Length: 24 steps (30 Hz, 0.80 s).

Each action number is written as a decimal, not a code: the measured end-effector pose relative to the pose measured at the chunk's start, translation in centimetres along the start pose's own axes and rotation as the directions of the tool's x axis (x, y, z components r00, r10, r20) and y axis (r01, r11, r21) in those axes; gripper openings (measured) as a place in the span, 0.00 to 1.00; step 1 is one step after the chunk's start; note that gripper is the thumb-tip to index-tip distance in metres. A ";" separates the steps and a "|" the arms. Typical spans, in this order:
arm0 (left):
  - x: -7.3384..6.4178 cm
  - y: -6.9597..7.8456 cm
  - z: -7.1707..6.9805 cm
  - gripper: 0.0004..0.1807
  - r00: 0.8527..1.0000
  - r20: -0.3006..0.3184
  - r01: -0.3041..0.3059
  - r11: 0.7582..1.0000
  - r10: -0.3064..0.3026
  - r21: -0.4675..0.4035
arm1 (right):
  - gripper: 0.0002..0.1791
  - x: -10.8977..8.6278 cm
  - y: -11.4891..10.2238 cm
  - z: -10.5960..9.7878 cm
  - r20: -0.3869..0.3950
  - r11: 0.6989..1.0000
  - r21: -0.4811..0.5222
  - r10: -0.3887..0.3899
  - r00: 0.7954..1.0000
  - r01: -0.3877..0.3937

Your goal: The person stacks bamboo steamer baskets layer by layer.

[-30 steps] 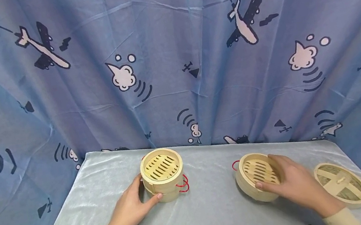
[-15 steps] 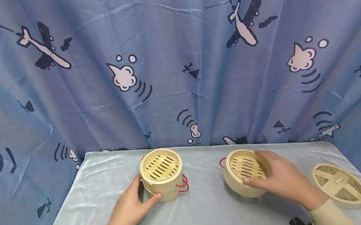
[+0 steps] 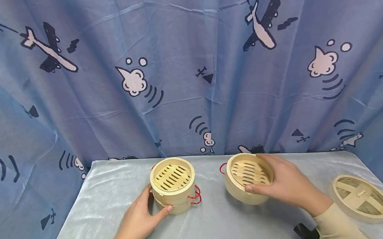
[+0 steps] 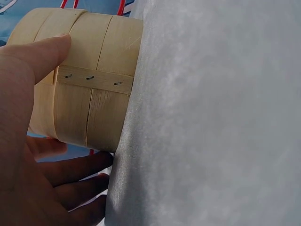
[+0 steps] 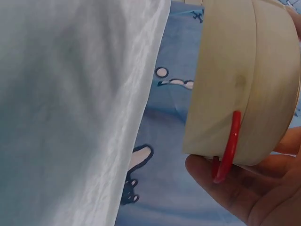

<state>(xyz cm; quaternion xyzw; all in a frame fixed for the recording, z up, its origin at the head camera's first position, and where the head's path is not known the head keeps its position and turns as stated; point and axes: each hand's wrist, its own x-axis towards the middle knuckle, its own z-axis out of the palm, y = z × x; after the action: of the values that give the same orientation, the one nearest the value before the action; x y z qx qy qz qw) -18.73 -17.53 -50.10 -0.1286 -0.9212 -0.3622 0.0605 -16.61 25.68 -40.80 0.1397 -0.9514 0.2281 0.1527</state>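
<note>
Two bamboo steamer baskets form a stack [image 3: 179,198] on the cloth-covered table, with red loop handles and a slatted base in the top one. My left hand [image 3: 134,225] holds this stack from the left, thumb on the front wall [image 4: 73,106] and fingers round the far side. To the right, my right hand [image 3: 288,181] grips another bamboo steamer basket [image 3: 238,192] by its right wall, thumb over the rim. In the right wrist view, that basket [image 5: 223,66] is lifted off the table, a red handle near my fingers.
A round bamboo steamer lid [image 3: 361,193] with crossed strips lies at the right of the table. The pale grey cloth [image 3: 225,235] covers the tabletop. Behind it hangs a blue curtain [image 3: 177,75] with printed planes and clouds.
My right hand has carried its steamer basket leftward and slightly farther back, closer to the stack. My left hand and the stack have stayed in place.
</note>
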 end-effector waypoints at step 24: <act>-0.1 0.0 -0.1 0.57 1.000 0.005 -0.017 1.000 0.017 -0.002 | 0.59 3.0 -4.1 0.8 0.007 0.995 0.032 -0.098 0.995 0.098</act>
<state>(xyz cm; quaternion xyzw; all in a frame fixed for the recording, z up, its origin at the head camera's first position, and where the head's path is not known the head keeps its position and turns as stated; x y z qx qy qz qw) -18.69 -17.62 -50.06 -0.1374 -0.9200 -0.3620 0.0612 -18.20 21.24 -38.78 0.1895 -0.9403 0.2348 0.1571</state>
